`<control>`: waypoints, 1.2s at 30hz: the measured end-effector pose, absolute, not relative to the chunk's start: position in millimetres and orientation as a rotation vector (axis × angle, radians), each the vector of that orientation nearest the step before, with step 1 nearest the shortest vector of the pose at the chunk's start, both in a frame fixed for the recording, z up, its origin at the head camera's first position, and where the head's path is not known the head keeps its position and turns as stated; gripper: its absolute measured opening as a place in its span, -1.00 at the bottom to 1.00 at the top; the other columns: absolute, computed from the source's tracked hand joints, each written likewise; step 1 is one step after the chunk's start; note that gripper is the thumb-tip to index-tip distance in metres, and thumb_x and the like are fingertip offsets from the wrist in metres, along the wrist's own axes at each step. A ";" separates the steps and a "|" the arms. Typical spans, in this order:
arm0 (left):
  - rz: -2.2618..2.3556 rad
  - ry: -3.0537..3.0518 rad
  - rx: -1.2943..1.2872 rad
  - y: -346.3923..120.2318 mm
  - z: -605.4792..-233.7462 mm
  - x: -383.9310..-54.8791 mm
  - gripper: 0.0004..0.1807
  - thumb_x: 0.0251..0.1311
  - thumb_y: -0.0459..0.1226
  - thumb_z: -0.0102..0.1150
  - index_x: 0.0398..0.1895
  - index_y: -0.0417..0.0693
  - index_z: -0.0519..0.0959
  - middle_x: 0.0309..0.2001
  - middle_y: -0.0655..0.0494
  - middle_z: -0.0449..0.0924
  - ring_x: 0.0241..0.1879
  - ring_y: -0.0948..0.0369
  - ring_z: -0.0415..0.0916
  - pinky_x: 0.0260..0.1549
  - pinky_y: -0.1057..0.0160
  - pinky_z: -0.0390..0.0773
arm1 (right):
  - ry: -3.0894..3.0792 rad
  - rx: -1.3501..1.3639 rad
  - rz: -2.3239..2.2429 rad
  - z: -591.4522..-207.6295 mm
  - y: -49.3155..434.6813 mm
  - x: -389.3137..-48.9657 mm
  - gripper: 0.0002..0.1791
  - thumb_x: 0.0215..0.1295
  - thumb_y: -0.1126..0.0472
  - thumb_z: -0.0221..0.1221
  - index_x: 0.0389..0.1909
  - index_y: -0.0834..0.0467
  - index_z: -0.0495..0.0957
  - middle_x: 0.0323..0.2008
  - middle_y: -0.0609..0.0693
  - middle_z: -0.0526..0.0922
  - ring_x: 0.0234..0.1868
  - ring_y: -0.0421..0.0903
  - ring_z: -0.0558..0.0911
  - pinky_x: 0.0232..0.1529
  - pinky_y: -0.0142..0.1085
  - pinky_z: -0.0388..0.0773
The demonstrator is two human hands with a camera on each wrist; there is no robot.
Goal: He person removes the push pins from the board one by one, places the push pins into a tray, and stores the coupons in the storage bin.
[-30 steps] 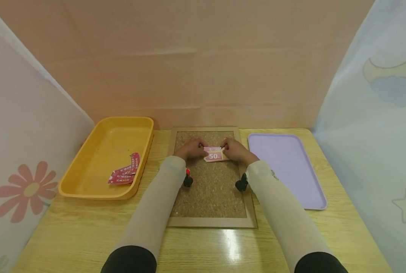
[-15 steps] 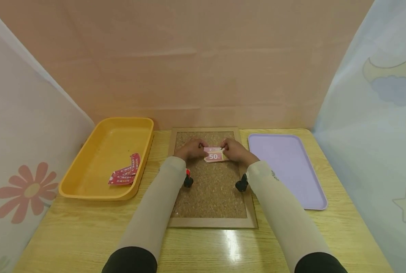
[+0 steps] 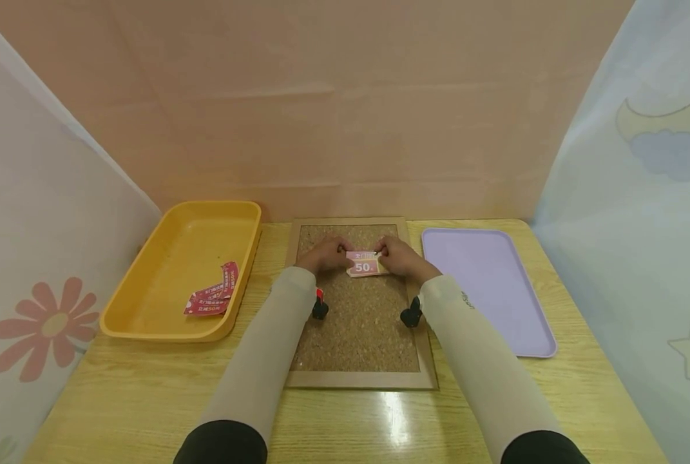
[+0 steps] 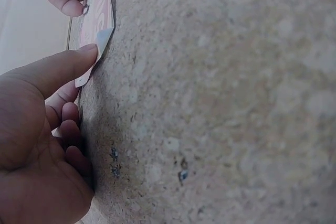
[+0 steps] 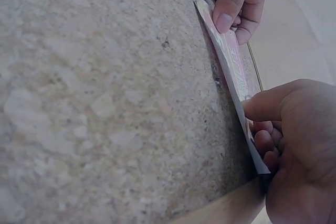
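A pink and yellow coupon (image 3: 363, 264), marked with a large 50, is held low over a wood-framed cork board (image 3: 359, 335). My left hand (image 3: 325, 253) pinches its left end between thumb and fingers. At the other end my right hand (image 3: 404, 258) pinches it near the upper right. In the left wrist view a corner of the coupon (image 4: 97, 27) bends up by the thumb and bares a pale back. A tiny shiny bit (image 4: 85, 9) shows at the right fingertips. The right wrist view has the coupon (image 5: 231, 72) edge-on along the cork.
To the left stands a yellow tray (image 3: 147, 258) with several red coupons (image 3: 208, 299) at its near right side. On the right lies a flat lilac tray (image 3: 495, 290). A brown paper backdrop (image 3: 345, 129) closes off the table's far edge.
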State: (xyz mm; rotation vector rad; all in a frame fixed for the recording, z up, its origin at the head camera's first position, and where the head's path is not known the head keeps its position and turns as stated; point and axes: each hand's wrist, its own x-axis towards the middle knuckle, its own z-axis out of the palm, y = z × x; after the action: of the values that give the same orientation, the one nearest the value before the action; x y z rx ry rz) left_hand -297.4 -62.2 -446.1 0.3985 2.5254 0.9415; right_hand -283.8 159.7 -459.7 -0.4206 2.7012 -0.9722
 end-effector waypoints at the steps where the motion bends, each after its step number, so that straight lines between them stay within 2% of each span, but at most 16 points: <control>1: 0.942 2.527 0.395 -62.6 -446.0 -297.5 -0.61 0.18 -0.15 0.31 0.05 -0.03 0.53 0.04 0.01 0.36 0.02 0.09 0.29 0.04 0.06 0.33 | 2.702 -0.420 -0.972 -459.7 159.4 -283.8 -0.74 0.31 0.38 0.04 0.00 0.29 0.44 -0.15 0.15 0.44 -0.15 0.03 0.43 -0.05 -0.12 0.39; 7: 0.936 2.529 0.391 -65.4 -443.5 -298.0 -0.62 0.19 -0.15 0.30 0.05 -0.03 0.53 0.06 -0.02 0.36 0.03 0.07 0.31 0.07 0.06 0.33 | 2.705 -0.443 -0.995 -459.1 157.5 -284.5 -0.72 0.30 0.38 0.04 0.03 0.30 0.44 -0.12 0.18 0.46 -0.12 0.06 0.43 -0.01 -0.07 0.39; 17: 0.961 2.516 0.370 -66.9 -444.0 -296.1 -0.62 0.19 -0.17 0.30 0.05 -0.05 0.53 0.06 -0.02 0.33 0.03 0.07 0.28 0.06 0.06 0.32 | 2.688 -0.465 -1.044 -462.5 157.0 -283.7 -0.75 0.32 0.38 0.04 0.01 0.29 0.43 -0.17 0.15 0.43 -0.17 0.04 0.42 -0.10 -0.11 0.38; 36: 0.943 2.523 0.373 -65.0 -445.7 -298.1 -0.64 0.20 -0.12 0.30 0.03 0.00 0.52 0.07 0.00 0.33 0.04 0.07 0.29 0.09 0.02 0.31 | 2.640 -0.448 -1.046 -455.5 160.6 -281.7 -0.73 0.34 0.40 0.00 0.04 0.30 0.40 -0.13 0.18 0.42 -0.16 0.05 0.41 -0.08 -0.11 0.37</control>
State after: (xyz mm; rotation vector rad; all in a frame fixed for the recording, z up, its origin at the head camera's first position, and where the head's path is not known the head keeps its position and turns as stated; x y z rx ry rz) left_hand -298.1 -65.0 -445.7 0.3728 2.5233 0.9430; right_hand -281.7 160.6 -455.5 -0.4476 2.6400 -1.0462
